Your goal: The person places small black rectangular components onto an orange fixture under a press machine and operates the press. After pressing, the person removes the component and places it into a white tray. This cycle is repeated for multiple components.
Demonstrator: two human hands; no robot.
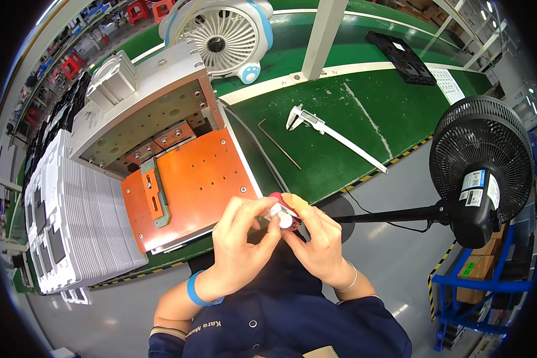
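Between my two hands, just off the front edge of the bench, is a small red-and-white object (286, 221) with a round white part; its kind is unclear. My left hand (243, 238), with a blue band at its wrist, pinches it from the left with thumb and forefinger. My right hand (319, 241) closes its fingertips on its right side. Fingers cover much of the object. Left of my hands stands a metal press fixture with an orange plate (204, 179), on which a green-and-orange bracket (153, 194) is bolted.
A digital caliper (339, 141) and a hex key (279, 144) lie on the green bench (316, 170). White trays (95, 209) are stacked at left. A white fan (218, 43) stands behind, a black fan (480, 167) at right. A black panel (401, 56) lies farther back.
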